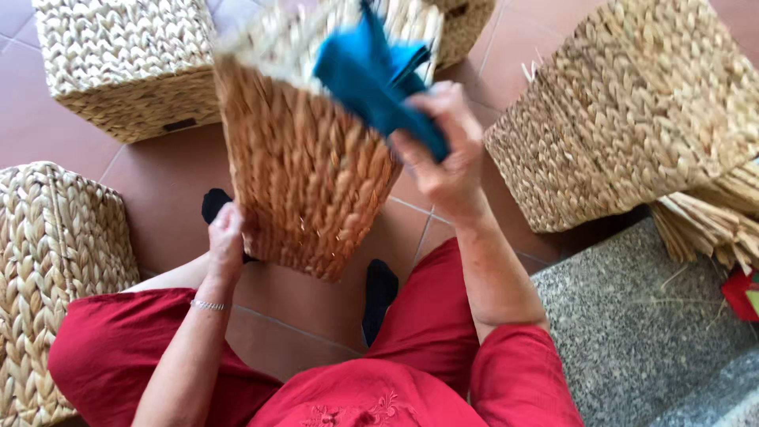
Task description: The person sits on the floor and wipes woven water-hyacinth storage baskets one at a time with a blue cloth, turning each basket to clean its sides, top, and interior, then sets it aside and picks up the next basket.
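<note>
**Wiping the woven basket with the blue cloth**

My left hand (225,241) steadies the woven basket (304,170) by its near lower corner, fingers closed against the weave. The basket is tilted, held off the floor above my knees, with its paler side turned up and away from me. My right hand (443,154) is clenched around a blue cloth (379,75), which is pressed on the basket's upper right edge, where the darker side meets the paler one.

To do this well, I judge the left-hand grip should stay firm on that corner so the basket does not swing while the cloth rubs. The weave is ribbed and rough, so the cloth may snag; working along the braids seems wiser than across them. Loose folds of cloth stick up past my fingers and are better kept bunched.

Room is tight. Another woven basket (126,63) sits on the floor at the far left, a third (55,277) is close by my left knee, and a large one (632,111) stands at the right, near my right elbow. A bundle of dried straw (711,217) lies beside that, on the edge of a grey stone step (632,332). The tiled floor (166,182) shows between my feet in black socks (379,289), and that is the open space for turning the basket. Swinging it right risks knocking the large basket; straight up and toward me looks freest.
</note>
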